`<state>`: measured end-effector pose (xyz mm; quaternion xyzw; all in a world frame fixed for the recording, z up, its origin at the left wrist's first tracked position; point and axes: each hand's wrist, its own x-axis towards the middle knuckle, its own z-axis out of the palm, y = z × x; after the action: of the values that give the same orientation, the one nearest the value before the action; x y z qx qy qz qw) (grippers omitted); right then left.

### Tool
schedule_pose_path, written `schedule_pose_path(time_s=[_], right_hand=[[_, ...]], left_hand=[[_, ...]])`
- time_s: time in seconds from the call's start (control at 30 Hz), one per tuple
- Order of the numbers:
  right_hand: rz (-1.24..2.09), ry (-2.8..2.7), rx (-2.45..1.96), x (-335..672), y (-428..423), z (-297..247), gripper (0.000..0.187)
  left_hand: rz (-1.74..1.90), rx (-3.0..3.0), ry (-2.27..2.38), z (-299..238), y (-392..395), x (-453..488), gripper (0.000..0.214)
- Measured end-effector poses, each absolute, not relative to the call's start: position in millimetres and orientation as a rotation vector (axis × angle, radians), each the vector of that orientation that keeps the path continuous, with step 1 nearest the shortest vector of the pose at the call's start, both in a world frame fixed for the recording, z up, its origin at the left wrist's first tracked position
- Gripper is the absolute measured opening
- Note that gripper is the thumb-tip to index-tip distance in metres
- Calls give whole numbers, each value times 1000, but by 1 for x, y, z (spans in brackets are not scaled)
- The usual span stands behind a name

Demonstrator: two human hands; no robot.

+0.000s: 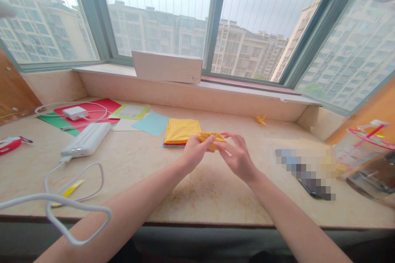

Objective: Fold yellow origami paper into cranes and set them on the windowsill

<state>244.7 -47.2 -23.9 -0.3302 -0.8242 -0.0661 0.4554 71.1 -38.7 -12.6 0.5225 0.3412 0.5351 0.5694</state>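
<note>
A folded piece of yellow paper (pixel 212 136) is held up above the counter between my two hands. My left hand (pixel 197 150) pinches it with the thumb on top and the fingers beneath. On the other side, my right hand (pixel 236 152) grips its right edge between thumb and fingers. The exact folds are partly hidden by my fingers. Just behind and left of my left hand lies a stack of coloured paper squares (pixel 182 131), yellow on top, with red and blue edges showing below.
A white power bank (pixel 86 139) with a looping cable (pixel 78 209) lies left. Behind it are a charger (pixel 75 113), a red sheet (pixel 98 109) and a light blue sheet (pixel 152 123). A small yellow folded figure (pixel 261 120), a pixelated phone (pixel 304 174) and a plastic cup (pixel 361 148) stand right.
</note>
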Motion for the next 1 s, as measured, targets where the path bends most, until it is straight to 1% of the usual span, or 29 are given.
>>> schedule_pose_path(time_s=[0.13,0.33,0.47,0.6,1.0], right_hand=[[-285,-2132,-799,245,-49,-21,30],[-354,-2152,-792,246,-50,-19,34],[-392,-2180,-757,248,-53,-16,28],[-457,-2190,-753,246,-53,-14,22],[-654,-2285,-795,241,-52,-13,23]], left_hand=[[1271,1187,759,-15,-36,71,30],[1276,1166,754,-15,-36,70,27],[1264,1159,815,-11,-39,70,24],[1223,1153,835,-9,-42,72,25],[1212,1039,883,-12,-42,72,23]])
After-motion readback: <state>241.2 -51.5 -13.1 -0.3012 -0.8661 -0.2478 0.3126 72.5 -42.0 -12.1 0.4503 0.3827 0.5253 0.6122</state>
